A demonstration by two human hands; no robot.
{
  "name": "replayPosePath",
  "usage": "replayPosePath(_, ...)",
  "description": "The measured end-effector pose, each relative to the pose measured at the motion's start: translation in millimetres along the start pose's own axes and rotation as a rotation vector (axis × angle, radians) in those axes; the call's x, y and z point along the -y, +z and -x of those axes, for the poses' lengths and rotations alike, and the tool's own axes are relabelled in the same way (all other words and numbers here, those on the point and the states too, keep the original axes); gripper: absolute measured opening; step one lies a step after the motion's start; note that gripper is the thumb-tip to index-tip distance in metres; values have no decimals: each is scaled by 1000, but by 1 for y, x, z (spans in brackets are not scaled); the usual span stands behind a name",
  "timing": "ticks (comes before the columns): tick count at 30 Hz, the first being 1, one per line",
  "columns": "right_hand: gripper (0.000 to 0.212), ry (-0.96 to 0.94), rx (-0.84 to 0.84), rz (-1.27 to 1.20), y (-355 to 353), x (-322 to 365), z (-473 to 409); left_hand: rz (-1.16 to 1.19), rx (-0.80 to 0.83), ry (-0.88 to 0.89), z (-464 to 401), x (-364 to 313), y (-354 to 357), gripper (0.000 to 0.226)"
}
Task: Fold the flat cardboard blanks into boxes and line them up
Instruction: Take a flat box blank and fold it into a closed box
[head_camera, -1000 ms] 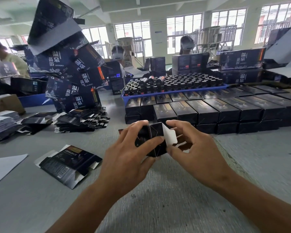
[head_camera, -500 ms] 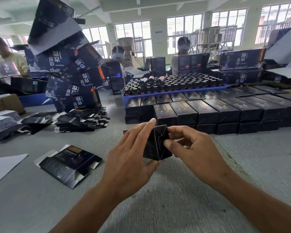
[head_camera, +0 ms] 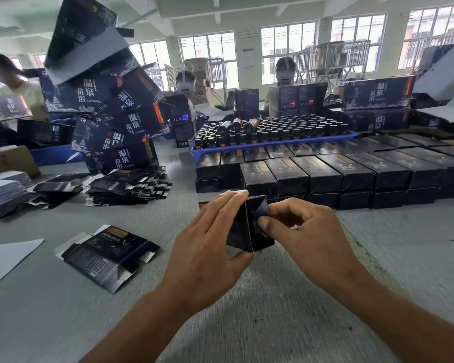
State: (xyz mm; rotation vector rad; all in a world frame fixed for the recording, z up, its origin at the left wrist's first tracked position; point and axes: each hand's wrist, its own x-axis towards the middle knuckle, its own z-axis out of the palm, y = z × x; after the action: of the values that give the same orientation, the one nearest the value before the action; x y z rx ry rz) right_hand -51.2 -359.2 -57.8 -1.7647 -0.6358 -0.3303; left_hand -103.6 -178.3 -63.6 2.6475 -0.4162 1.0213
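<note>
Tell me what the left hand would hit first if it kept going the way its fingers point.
Past the box it holds, the left hand would probably meet the near row of folded boxes; depth is unclear.

Bright, even daylight pours in from the blown-out windows (head_camera: pixel 288 52) along the back wall, leaving only soft shadows on the grey surface (head_camera: pixel 286 310), while the wide-angle lens bends the frame edges, and the person at the upper left (head_camera: pixel 9 77) is blurred.
</note>
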Motion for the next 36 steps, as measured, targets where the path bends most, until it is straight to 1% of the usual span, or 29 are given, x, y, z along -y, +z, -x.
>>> replayPosePath(5, 14, 1, 66, -33, -3, -1, -2, 30, -15, -8, 1, 3, 1, 99)
replayPosePath(7, 15, 11, 71, -33, -5, -3, -3, 31, -10, -1, 0, 2, 1, 94)
replayPosePath(8, 23, 21, 83, -27, -5, -3, -3, 16, -2, 25, -1, 2, 1, 90)
replayPosePath(10, 50, 46, 121, -20, -4, -4, -2, -24, 44, 115, -1, 1, 2, 83)
replayPosePath(11, 59, 61, 135, -20, -3, -5, -2, -41, 75, 158, -1, 1, 4, 84)
replayPosePath(12, 64, 78, 141, -25, -2, -6, -2, -55, 99, 186, 0, 2, 5, 87)
replayPosePath(14, 59, 121, 119, -60, -1, -8, -4, -71, 96, 189, 0, 2, 6, 95)
replayPosePath(16, 53, 178, 83, -134, -3, -10, -8, -58, 12, 126, 0, 3, 6, 91)
replayPosePath(17, 53, 211, 78, -178, -5, -11, -10, -36, -46, 57, -1, 3, 5, 85)
replayPosePath(19, 54, 271, 109, -244, -9, -14, -13, 90, -124, -188, -3, 5, 1, 74)
replayPosePath(21, 52, 316, 173, -287, -10, -16, -13, 376, -111, -441, -7, 5, -5, 66)
replayPosePath(22, 51, 332, 214, -292, -9, -16, -12, 564, -93, -513, -10, 6, -8, 57)
replayPosePath(23, 50, 340, 260, -276, -8, -16, -11, 745, -87, -547, -12, 8, -9, 45)
replayPosePath(24, 50, 342, 306, -239, -6, -16, -10, 883, -83, -559, -14, 9, -9, 36)
replayPosePath(25, 50, 340, 346, -197, -5, -15, -9, 967, -78, -560, -15, 11, -9, 32)
replayPosePath(28, 45, 332, 402, -141, -3, -12, -5, 1049, -97, -567, -15, 14, -11, 30)
replayPosePath(30, 43, 291, 349, -123, -5, -10, -5, 1068, -95, -588, -14, 16, -10, 42)
replayPosePath(32, 50, 242, 223, -148, -9, -7, -8, 1068, -88, -600, -12, 14, -8, 51)
replayPosePath(34, 50, 198, 128, -231, -12, -5, -11, 1061, -67, -578, -9, 10, -5, 52)
replayPosePath(36, 41, 146, 101, -285, -15, -3, -12, 1029, -56, -521, -8, 5, -3, 51)
